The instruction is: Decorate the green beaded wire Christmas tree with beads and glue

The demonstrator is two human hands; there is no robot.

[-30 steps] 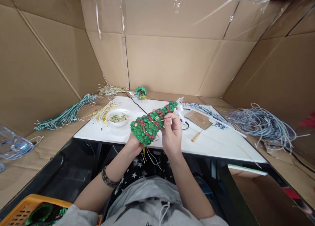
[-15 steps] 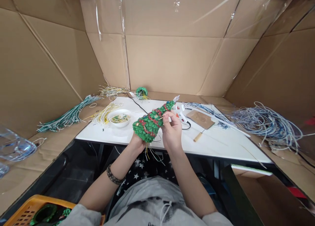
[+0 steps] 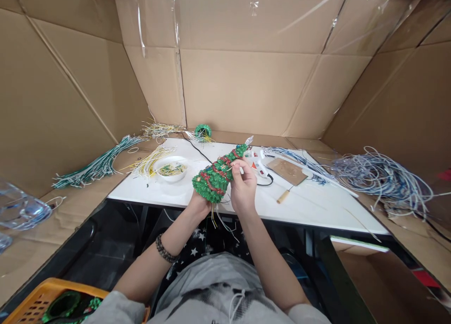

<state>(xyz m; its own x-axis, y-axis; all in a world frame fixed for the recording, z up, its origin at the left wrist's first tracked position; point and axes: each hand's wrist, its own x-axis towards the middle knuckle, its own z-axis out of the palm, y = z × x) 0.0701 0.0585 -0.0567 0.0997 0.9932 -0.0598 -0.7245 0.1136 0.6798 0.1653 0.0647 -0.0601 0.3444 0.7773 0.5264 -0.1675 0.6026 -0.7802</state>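
Observation:
A small green Christmas tree figure (image 3: 214, 177) with red garlands and a clear tip is tilted, its top leaning to the upper right, above the front edge of the table. My left hand (image 3: 200, 204) is closed around its base from below and behind, with most fingers hidden by the tree. At the tree's right side, my right hand (image 3: 244, 180) pinches a thin pale strand, whose end meets the tree's surface; its exact kind is too small to tell. Several loose wires (image 3: 225, 223) hang from beneath the tree.
On the white table (image 3: 317, 211) are a white bowl (image 3: 172, 169) of small wired pieces, a white glue gun (image 3: 260, 165), a wooden-handled tool (image 3: 283, 196) and a cardboard piece (image 3: 287, 170). Wire bundles (image 3: 380, 178) lie at both sides. An orange basket (image 3: 38, 298) sits lower left.
The tree has shifted slightly right and stands a little more upright. My left hand moved with it, while my right hand moved slightly left, still pinching at the tree's side.

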